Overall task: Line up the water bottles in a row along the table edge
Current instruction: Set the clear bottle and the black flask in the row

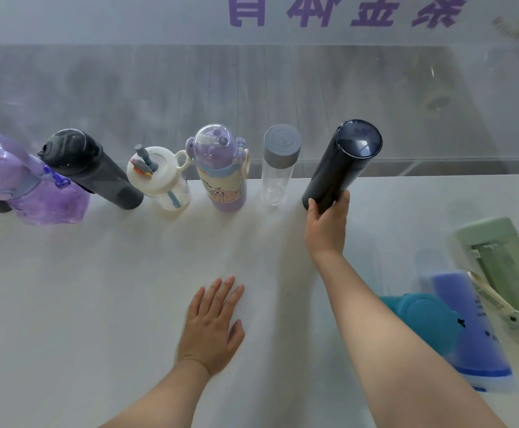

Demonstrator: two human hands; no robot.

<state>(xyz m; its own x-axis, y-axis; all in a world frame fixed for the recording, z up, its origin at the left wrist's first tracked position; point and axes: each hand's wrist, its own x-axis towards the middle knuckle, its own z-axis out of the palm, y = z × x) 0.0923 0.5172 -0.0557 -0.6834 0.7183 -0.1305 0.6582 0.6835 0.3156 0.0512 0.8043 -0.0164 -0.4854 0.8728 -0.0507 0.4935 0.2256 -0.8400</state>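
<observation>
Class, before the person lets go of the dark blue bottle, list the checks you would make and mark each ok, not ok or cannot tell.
1. Right hand grips the dark blue bottle near its base: ok.
2. Bottle base flat on the table: cannot tell.
3. Gap to the clear bottle beside it: ok.
4. Bottle in line with the row at the far edge: ok.
5. Left hand flat on the table, clear of the row: ok.
6. All bottles placed: not ok; the blue bottle and green bottle wait at the right.

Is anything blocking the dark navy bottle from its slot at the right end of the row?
Nothing visible: the right hand holds the navy bottle right of the clear bottle, with bare table edge beyond.
</observation>
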